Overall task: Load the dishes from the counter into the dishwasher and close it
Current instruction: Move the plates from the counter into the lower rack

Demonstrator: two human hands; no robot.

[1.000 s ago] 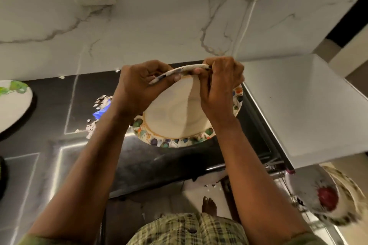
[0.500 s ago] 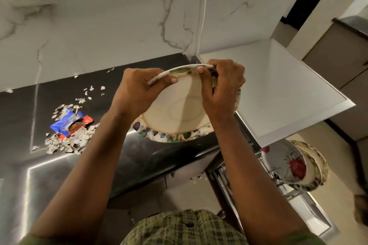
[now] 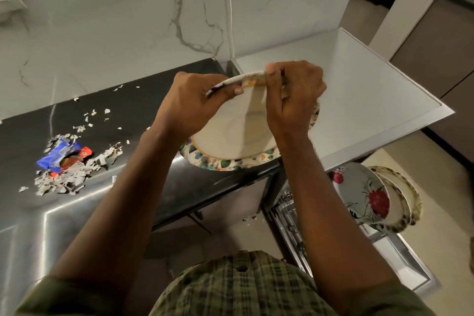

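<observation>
Both hands hold one plate (image 3: pixel 230 136) up over the rt end of the dark surface (image 3: pixel 179 187), tilted w/ its far rim raised toward the wall. Plate has a cream centre & a multicoloured leaf-pattern border, visible along the lower edge. Left hand (image 3: pixel 189 105) grips the upper rim from the left, thumb on the near face, fingers curled behind. Right hand (image 3: pixel 292 100) pinches the same rim just beside it, fingers wrapped over the top edge. Lower rim hangs near the surface's front edge; can't tell if it touches. To the rt, below a white appliance top (image 3: pixel 359 100), the dishwasher rack (image 3: pixel 289 215) is pulled out, w/ two plates standing on edge: a white one w/ red flowers (image 3: pixel 364 192) in front, a speckled-rim one (image 3: pixel 407 200) right behind, touching or nearly so. On the surface at left, a blue & red wrapper (image 3: pixel 61 156) lies in a pile of grey paper scraps (image 3: pixel 74 174), more bits scattered toward the marble wall (image 3: pixel 115 20). White cable (image 3: pixel 230 20) runs down the wall. Green checked shirt (image 3: pixel 236 287) at bottom.
</observation>
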